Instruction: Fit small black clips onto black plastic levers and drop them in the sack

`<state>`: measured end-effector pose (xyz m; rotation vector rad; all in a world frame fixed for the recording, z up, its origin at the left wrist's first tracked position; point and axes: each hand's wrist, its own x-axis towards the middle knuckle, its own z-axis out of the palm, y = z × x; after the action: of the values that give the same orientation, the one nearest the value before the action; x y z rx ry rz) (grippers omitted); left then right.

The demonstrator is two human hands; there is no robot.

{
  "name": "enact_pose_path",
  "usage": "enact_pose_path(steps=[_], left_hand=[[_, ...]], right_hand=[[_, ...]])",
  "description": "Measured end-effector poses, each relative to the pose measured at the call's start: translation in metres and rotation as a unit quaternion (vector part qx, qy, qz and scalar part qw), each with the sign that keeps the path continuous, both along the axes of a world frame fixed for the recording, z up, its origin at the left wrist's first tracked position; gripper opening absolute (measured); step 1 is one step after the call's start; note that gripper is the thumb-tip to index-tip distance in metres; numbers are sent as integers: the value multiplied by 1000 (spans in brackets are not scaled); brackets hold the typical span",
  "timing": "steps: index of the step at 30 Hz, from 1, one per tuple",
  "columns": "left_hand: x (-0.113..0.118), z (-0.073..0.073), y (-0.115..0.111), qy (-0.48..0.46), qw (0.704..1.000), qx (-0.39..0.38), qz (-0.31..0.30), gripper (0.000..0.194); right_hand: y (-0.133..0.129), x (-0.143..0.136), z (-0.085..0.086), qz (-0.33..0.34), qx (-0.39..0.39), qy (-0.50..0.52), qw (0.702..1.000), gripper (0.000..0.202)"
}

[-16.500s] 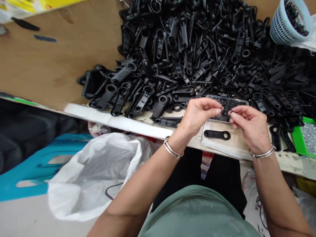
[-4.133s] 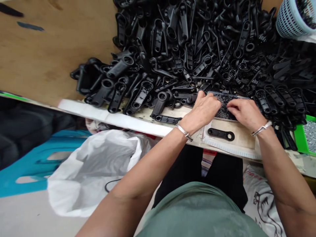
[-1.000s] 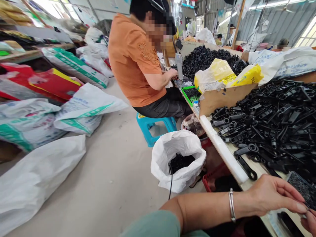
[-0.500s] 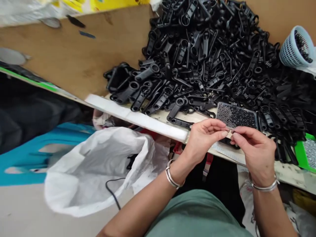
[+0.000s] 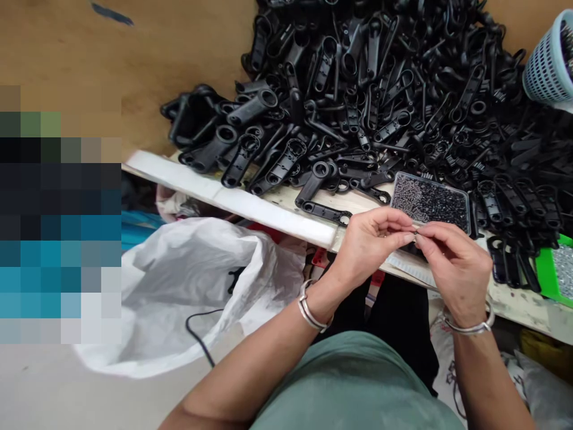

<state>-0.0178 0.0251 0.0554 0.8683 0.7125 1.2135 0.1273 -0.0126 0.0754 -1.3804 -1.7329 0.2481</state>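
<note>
My left hand (image 5: pixel 369 242) and my right hand (image 5: pixel 456 257) meet fingertip to fingertip at the table's front edge. Both are closed in a pinch around something tiny between them, too small to name. Just behind my fingers lies a clear box (image 5: pixel 432 200) of small dark and grey pieces. A large heap of black plastic parts (image 5: pixel 322 65) covers the table behind it. One black part (image 5: pixel 320 173) with a ring end lies left of my left hand, near the edge.
A white strip (image 5: pixel 233 200) runs along the table's front left edge, above a white sack (image 5: pixel 179 280) with a black cord. On the right are a green tray (image 5: pixel 548 275) of small silvery pieces and a light blue basket (image 5: pixel 546 65). A brown board (image 5: pixel 179 54) stands behind.
The view has shifted, so the heap appears nearer and the basket sits farther right. My fingertips have drawn closer together, and my right hand has moved slightly left.
</note>
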Motion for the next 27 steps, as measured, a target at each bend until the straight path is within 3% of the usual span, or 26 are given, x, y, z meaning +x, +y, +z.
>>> enact_pose_path(steps=[5,10,14,19,24,27], left_hand=[[3,-3,-2,-18,1000,6,-4,20],[7,-3,-5,-35,999,2,-4,20],[10,-4,-6,-18,1000,7,10,17],[11,-4,-5,14,999,27,15,15],[3,-3,-4,89,989,118,-17,11],[-4,-7,-2,256,934,250,-1,19]], right_hand=[[0,4,-2,15,-27,30,999,7],[-4,6,-4,-16,-58,75,995,4],[-8,4,1,-23,17,-48,998,6],[-5,4,6,-2,92,-186,978,10],[-3,14,6,-37,54,-183,981,12],[-7,29,2,-74,-1,-143,987,11]])
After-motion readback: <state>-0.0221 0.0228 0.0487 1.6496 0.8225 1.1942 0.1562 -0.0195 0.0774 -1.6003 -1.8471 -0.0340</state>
